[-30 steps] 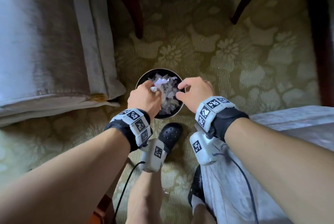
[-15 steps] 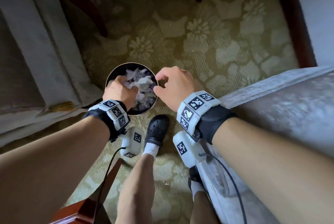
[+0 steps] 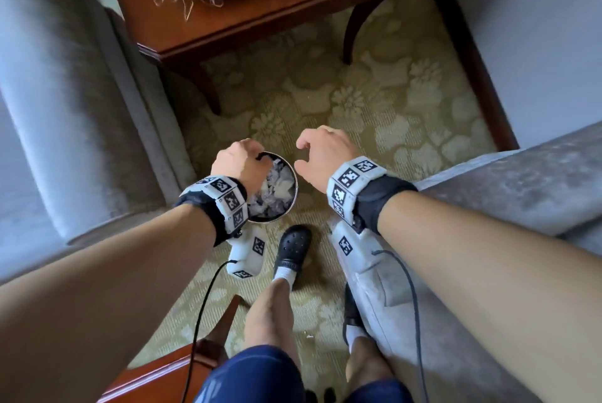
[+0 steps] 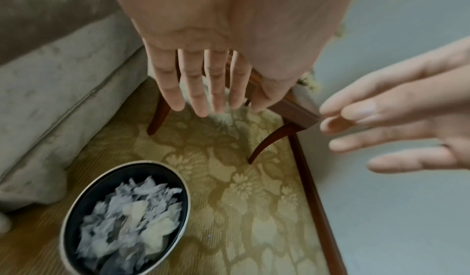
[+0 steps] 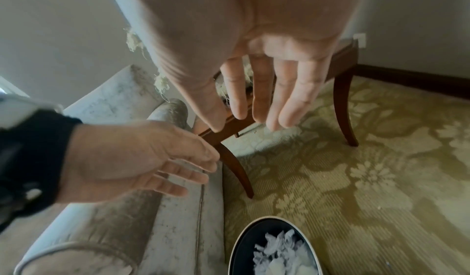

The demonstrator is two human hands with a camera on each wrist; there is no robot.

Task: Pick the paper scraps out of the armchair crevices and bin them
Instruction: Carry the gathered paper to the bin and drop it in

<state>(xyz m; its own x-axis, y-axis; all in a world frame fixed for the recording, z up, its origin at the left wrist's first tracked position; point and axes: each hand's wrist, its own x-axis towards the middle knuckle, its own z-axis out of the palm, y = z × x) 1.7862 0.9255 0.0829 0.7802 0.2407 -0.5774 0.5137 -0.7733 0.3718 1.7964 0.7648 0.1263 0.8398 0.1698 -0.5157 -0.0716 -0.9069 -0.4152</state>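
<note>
While both hands hover empty above the floor: left hand, fingers extended and loose, holding nothing; right hand, fingers likewise slack. Bin, round, dark inside, directly below the left hand; paper scraps heaped within. Armchair beside left hand.

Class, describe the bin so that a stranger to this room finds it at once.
Start at the wooden side table on the patterned green carpet. Nearer, beside the grey armchair, stands a small round black bin with a pale rim, alone in holding white paper scraps.
</note>
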